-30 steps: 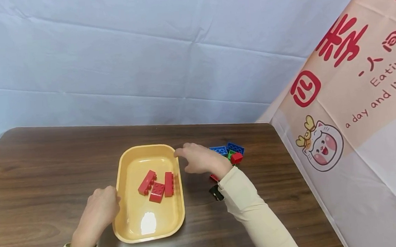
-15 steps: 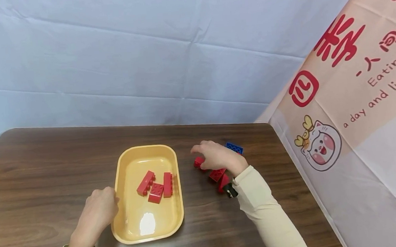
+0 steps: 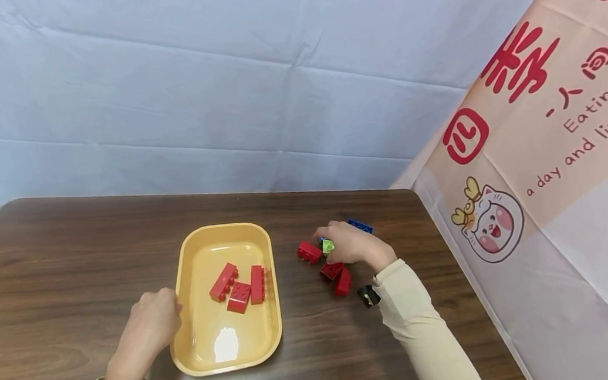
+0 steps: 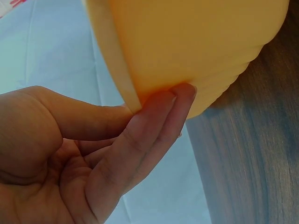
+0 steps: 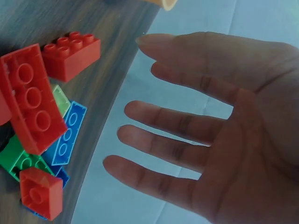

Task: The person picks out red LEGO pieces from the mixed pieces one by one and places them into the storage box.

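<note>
My left hand point(image 3: 149, 327) pinches the left rim of a yellow tray point(image 3: 225, 237); in the left wrist view, thumb and fingers lie on either side of the tray's edge point(image 4: 124, 74). Inside lie three red toy building bricks point(image 3: 224, 282). Over a loose pile to the right hovers my right hand point(image 3: 352, 242), covering part of it. The right wrist view has the fingers point(image 5: 163, 116) fairly straight and spread, with nothing between them. Around that hand are a red brick point(image 3: 309, 252), a light green brick point(image 3: 328, 246), and more red bricks point(image 3: 343, 282).
A blue brick point(image 3: 360, 226) lies behind the right hand. Darker green point(image 5: 18, 156) and blue bricks point(image 5: 67, 135) show in the right wrist view. A pale cloth point(image 3: 171, 105) hangs behind the dark wooden table point(image 3: 75, 247), and a printed banner point(image 3: 496, 218) stands to the right.
My right hand has moved right from the tray's right rim to over the pile. A red brick now lies apart, left of the pile. My left hand stays at the tray.
</note>
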Demonstrator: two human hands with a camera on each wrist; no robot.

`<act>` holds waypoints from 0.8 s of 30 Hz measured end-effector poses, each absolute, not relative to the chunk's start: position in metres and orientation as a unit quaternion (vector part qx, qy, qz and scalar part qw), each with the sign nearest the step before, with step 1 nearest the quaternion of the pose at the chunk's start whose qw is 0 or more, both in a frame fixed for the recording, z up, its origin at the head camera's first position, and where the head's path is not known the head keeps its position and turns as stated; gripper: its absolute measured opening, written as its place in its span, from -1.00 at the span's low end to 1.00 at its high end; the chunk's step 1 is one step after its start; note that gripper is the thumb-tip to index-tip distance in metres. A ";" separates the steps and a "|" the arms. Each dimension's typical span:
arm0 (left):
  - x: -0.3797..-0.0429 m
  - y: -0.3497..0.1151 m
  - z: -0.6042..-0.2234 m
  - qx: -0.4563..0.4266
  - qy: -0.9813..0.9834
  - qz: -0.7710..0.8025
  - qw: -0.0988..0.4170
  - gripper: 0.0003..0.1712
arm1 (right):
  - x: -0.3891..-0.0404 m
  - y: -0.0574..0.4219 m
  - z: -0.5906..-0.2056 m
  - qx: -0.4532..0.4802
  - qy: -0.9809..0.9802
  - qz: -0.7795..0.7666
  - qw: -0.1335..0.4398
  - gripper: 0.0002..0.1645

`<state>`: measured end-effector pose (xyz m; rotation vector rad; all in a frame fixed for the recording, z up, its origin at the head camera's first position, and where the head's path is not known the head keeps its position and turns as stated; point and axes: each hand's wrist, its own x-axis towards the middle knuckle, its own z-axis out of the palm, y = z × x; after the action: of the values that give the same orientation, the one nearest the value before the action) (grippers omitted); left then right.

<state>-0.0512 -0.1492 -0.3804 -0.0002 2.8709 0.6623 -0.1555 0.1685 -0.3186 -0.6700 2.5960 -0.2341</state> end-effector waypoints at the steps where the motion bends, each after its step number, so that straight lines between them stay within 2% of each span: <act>1: -0.051 -0.149 -0.380 -0.001 0.970 0.224 0.098 -0.87 | -0.156 0.170 -0.320 -0.243 0.940 -0.084 0.224 -0.45; 12: -0.050 -0.149 -0.382 -0.006 0.970 0.224 0.098 -0.87 | -0.154 0.180 -0.334 -0.192 0.943 -0.105 0.249 -0.41; 24: -0.050 -0.149 -0.381 0.000 0.970 0.227 0.087 -0.86 | -0.156 0.186 -0.353 -0.195 0.946 -0.092 0.241 -0.47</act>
<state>-0.0504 -0.1490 -0.3814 0.0013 2.8888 0.6760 -0.1560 0.1857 -0.3526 -0.5333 2.5895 -0.2516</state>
